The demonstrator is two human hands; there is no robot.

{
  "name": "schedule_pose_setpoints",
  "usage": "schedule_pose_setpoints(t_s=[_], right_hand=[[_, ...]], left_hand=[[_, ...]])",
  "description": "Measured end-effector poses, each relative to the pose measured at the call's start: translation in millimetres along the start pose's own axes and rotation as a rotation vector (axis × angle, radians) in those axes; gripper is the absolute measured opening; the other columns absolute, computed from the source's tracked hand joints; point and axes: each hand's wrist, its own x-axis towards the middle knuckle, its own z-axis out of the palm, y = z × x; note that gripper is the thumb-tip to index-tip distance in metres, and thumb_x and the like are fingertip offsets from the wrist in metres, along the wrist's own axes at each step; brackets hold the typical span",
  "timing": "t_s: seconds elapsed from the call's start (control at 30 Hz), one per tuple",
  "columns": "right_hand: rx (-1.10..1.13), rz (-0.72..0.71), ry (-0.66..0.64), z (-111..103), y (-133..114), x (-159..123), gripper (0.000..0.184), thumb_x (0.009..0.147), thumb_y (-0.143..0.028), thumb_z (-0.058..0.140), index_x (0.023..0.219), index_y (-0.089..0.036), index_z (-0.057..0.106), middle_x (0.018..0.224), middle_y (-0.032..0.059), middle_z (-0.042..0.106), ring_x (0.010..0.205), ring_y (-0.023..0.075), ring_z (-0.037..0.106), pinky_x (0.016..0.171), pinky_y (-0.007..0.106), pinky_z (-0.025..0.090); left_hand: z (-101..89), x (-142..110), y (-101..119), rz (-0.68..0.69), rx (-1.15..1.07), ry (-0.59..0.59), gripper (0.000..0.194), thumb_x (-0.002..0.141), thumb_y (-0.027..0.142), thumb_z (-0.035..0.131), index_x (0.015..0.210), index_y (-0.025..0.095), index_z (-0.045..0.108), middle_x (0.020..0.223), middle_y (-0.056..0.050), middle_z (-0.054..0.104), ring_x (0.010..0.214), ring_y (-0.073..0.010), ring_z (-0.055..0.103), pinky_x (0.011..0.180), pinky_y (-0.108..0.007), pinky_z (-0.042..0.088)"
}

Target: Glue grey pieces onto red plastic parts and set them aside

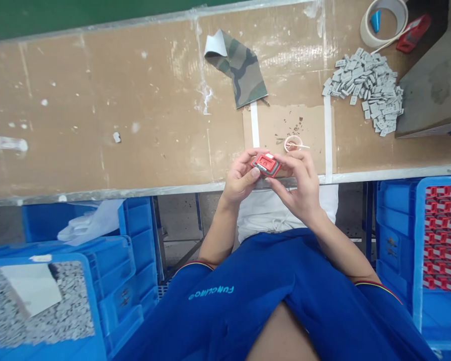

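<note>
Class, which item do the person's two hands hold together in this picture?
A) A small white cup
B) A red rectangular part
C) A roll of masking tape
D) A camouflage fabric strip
B: the left hand and right hand both grip the red rectangular part between their fingers.

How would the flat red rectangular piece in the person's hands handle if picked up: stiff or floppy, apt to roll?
The flat red rectangular piece looks stiff: it shows straight edges between the left hand and right hand. It is probably light, resting on fingertips alone. Its flat faces suggest it would not roll.
</note>
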Motion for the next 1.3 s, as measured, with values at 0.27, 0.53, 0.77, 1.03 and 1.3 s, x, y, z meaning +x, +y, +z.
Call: schedule_pose_setpoints(t_s=[0.27, 0.53, 0.77, 1.03, 1.3], right_hand=[[0.03, 0.108, -0.094, -8.8, -1.0, -0.2, 0.034, 0.099, -0.028, 0.07, 0.132, -0.025, 0.063, 0.113, 0.0088, 0.074, 0.09, 0.0204, 0.072, 0.081, 0.038, 0.065], [0.051, 0.114, -0.07, -16.5, -2.3, 1.8, 0.025, 0.098, -0.025, 0.071, 0.122, -0.024, 0.071, 0.111, 0.009, 0.074, 0.097, 0.02, 0.072, 0.082, 0.034, 0.062], [0.047, 0.186, -0.156, -26.6, -4.9, 5.2, 0.008, 0.096, -0.018, 0.067, 0.098, -0.02, 0.075, 0.087, 0.0033, 0.074, 0.072, 0.0128, 0.067, 0.068, 0.026, 0.057], [0.078, 0.414, -0.372, -35.8, -7.3, 16.4, 0.01, 0.092, -0.021, 0.067, 0.086, -0.018, 0.075, 0.08, 0.0028, 0.078, 0.071, 0.0159, 0.073, 0.068, 0.028, 0.054], [0.099, 0.497, -0.397, -31.8, 2.1, 11.5, 0.013, 0.092, -0.027, 0.067, 0.086, -0.017, 0.075, 0.081, 0.0054, 0.08, 0.071, 0.0182, 0.074, 0.067, 0.029, 0.054]], left_hand=[[5.6, 1.8, -10.3, 0.197, 0.066, 0.028, 0.043, 0.092, 0.053, 0.077, 0.127, 0.029, 0.069, 0.109, -0.004, 0.078, 0.094, -0.0161, 0.077, 0.084, -0.027, 0.062], [5.8, 2.4, -9.7, 0.26, 0.245, 0.07, 0.05, 0.094, 0.062, 0.069, 0.132, 0.028, 0.072, 0.116, -0.008, 0.078, 0.102, -0.0215, 0.076, 0.091, -0.035, 0.061], [9.6, 2.9, -4.6, 0.254, 0.284, 0.036, 0.056, 0.089, 0.065, 0.074, 0.125, 0.022, 0.075, 0.113, -0.009, 0.074, 0.092, -0.018, 0.077, 0.08, -0.029, 0.062], [14.2, 0.0, 0.9, 0.16, 0.307, -0.004, 0.044, 0.095, 0.056, 0.071, 0.112, 0.015, 0.077, 0.089, -0.006, 0.078, 0.075, -0.0137, 0.074, 0.064, -0.02, 0.057], [15.3, 1.1, 5.5, 0.156, 0.376, -0.042, 0.035, 0.095, 0.05, 0.072, 0.099, 0.016, 0.076, 0.078, -0.002, 0.071, 0.066, -0.0106, 0.065, 0.062, -0.019, 0.056]])
